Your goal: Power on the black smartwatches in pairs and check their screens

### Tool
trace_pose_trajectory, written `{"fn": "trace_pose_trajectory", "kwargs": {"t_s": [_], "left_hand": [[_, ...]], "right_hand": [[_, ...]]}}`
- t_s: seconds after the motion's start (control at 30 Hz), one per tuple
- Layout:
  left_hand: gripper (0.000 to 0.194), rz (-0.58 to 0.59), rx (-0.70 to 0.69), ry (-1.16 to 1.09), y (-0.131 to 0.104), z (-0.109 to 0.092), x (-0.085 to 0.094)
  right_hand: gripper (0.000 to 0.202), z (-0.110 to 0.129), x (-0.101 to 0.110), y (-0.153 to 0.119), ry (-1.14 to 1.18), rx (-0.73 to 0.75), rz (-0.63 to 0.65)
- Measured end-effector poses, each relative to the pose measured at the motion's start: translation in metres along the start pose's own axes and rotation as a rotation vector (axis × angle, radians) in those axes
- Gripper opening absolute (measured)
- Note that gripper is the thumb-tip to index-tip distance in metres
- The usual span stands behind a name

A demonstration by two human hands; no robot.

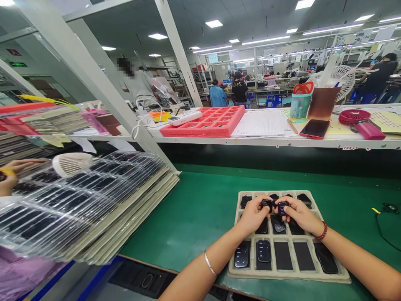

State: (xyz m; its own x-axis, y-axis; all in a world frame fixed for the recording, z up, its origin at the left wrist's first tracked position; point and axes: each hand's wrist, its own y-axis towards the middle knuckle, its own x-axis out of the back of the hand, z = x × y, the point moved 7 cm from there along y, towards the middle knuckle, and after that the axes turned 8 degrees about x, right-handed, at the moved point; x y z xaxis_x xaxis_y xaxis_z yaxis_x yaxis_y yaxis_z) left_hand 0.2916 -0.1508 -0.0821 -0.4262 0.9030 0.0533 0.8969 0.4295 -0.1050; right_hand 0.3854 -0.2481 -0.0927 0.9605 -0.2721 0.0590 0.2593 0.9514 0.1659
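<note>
My left hand (255, 214) pinches a small black smartwatch-like device (267, 204) with a lit screen. A similar lit device (283, 207) is held between the thumb and fingers of my right hand (299, 212). Both are close together above a beige compartment tray (282, 274) on the green bench. In its front row lie two devices showing text, one at the left corner (241, 256) and one beside it (263, 251). Two front compartments show only black pads (283, 256), and a dark device (326, 258) fills the right one. My hands partly cover the rear rows.
Stacked trays with clear plastic covers (125, 184) stand at left, a white fan (72, 164) on top and another person's hand (11, 175) beside them. A shelf ahead carries a red foam tray (203, 121), papers and a phone (314, 128). A black cable (384, 228) lies at right.
</note>
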Motion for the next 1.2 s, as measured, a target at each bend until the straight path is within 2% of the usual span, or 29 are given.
{"fn": "trace_pose_trajectory", "kwargs": {"t_s": [0.23, 0.4, 0.6, 0.87, 1.07, 1.2], "left_hand": [[0.027, -0.004, -0.013, 0.000, 0.0011, 0.0010, -0.0003], [0.041, -0.034, -0.051, 0.033, 0.0009, 0.0008, 0.0025], [0.028, -0.050, -0.038, 0.017, 0.0019, 0.0018, 0.0056], [0.029, -0.050, -0.031, -0.005, 0.0015, -0.0002, 0.0045], [0.042, -0.034, -0.033, 0.008, 0.0004, -0.0007, 0.0027], [0.034, -0.010, -0.023, -0.016, 0.0005, -0.0002, 0.0015]], "right_hand": [[0.023, -0.0002, -0.0009, -0.0007, -0.030, -0.002, 0.004], [0.032, 0.0035, 0.0021, 0.0016, 0.007, 0.052, -0.042], [0.034, 0.0015, 0.0000, 0.0004, -0.035, 0.027, -0.022], [0.034, 0.0013, 0.0001, 0.0007, -0.049, 0.025, -0.016], [0.036, 0.0011, 0.0017, 0.0013, -0.016, 0.029, -0.020], [0.034, 0.0040, 0.0003, 0.0007, -0.038, 0.033, -0.035]]}}
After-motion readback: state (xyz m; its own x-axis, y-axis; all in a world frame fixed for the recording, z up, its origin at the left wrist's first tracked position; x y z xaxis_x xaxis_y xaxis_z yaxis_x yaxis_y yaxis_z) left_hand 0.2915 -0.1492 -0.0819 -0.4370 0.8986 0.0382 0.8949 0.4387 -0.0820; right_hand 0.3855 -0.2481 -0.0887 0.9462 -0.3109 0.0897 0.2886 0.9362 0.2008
